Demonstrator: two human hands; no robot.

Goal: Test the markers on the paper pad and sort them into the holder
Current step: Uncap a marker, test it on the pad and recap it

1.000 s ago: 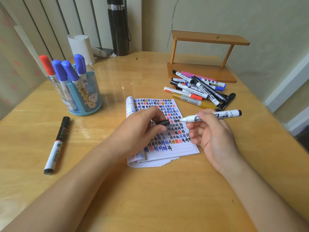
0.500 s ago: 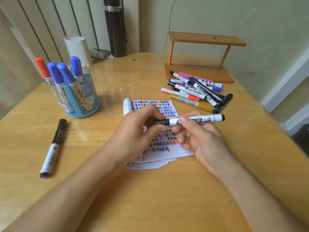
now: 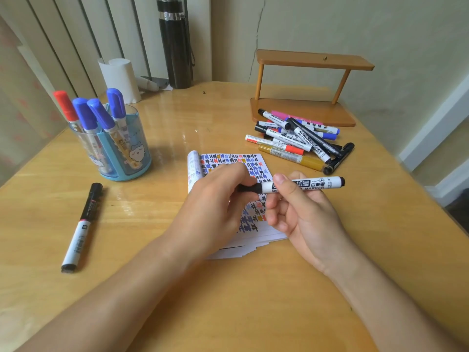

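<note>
A white whiteboard marker (image 3: pixel 308 185) with a black cap lies level above the paper pad (image 3: pixel 228 161), which is covered in coloured scribbles. My right hand (image 3: pixel 297 212) pinches its barrel between thumb and fingers. My left hand (image 3: pixel 215 199) pinches the black cap (image 3: pixel 250 188), which sits on the marker's left end. At the left stands the blue holder (image 3: pixel 124 151) with one red-capped and three blue-capped markers upright in it. A pile of several markers (image 3: pixel 299 141) lies to the right of the pad.
A lone black-and-white marker (image 3: pixel 82 227) lies on the wooden table (image 3: pixel 177 288) at the left. A small wooden shelf (image 3: pixel 304 92) stands behind the pile. A black bottle (image 3: pixel 175 44) and a white paper roll (image 3: pixel 120 78) stand at the back.
The cap was off and apart from the tip a second ago; my hands have come together and the cap now sits on the marker.
</note>
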